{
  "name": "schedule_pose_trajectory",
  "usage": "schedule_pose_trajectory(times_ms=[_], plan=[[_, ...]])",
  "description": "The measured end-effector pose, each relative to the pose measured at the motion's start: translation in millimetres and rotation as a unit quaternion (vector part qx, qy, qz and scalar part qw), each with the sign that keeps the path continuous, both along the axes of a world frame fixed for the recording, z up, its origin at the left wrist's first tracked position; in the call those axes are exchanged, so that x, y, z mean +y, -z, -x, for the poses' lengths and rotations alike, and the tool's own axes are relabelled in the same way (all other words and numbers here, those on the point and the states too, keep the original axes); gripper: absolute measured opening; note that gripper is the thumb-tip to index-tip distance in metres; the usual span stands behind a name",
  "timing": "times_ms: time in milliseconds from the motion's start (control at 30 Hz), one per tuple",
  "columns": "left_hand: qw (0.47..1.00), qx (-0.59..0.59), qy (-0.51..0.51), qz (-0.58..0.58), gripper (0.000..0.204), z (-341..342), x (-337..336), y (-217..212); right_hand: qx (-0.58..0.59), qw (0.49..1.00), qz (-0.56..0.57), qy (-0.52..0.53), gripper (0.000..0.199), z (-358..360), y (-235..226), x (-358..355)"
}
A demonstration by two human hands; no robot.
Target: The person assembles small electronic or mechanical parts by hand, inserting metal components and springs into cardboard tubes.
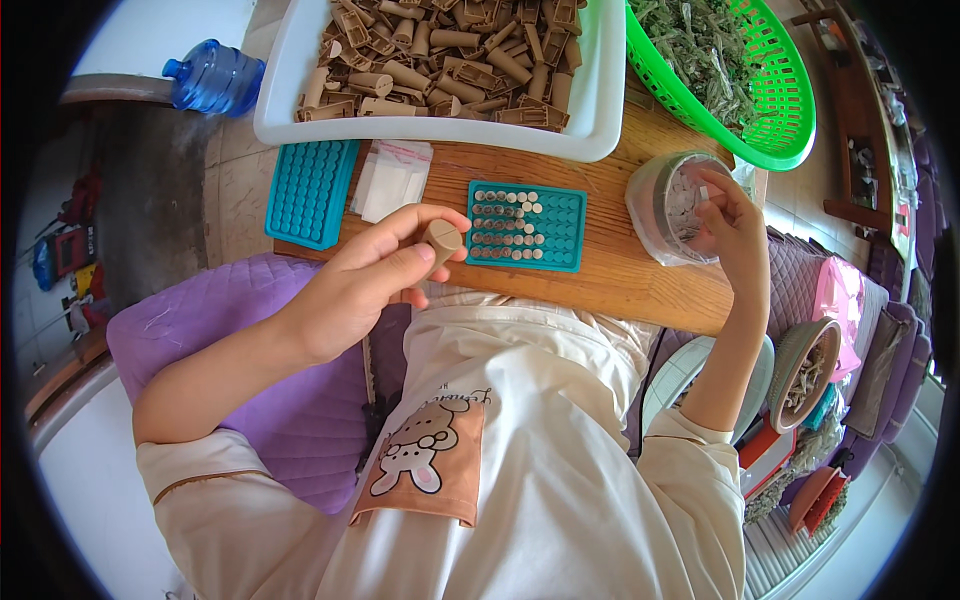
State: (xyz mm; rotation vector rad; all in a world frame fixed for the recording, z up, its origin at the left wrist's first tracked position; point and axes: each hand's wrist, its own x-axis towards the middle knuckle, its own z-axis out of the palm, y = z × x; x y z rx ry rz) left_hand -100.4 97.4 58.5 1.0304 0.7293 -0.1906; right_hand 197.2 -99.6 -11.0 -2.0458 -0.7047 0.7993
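My left hand (385, 258) is closed round a short brown cylinder (443, 238), its round end facing up and crossed by a line. Over a clear round tub (655, 190) at the right edge of the table, my right hand (735, 220) pinches what looks like a small pale piece (702, 193). More small whitish pieces lie inside that tub. Between my hands lies a teal tray (565, 235) with rows of round pockets. Small silvery discs (505, 238) fill its left and middle pockets; those on the right hold none.
A white bin (440, 130) of brown cylinders and half shells stands at the back, beside a green basket (790, 90) of small wrapped items. Left on the wooden table (620, 285) are teal trays (312, 190) and clear bags (393, 180). A blue water jug (215, 78) lies beyond.
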Motion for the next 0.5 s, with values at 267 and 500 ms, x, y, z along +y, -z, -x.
schedule_pose_trajectory(times_ms=[267, 500], plan=[[0.996, 0.003, -0.060, 0.071, 0.033, 0.5, 0.4, 0.8, -0.125, 0.989, -0.081, -0.009, 0.010, 11.1, -3.1, 1.6], [0.979, -0.006, -0.108, 0.174, 0.034, 5.6, 3.9, 4.7, -0.224, 0.953, -0.179, -0.095, 0.012, 100.4, -43.2, 53.5]])
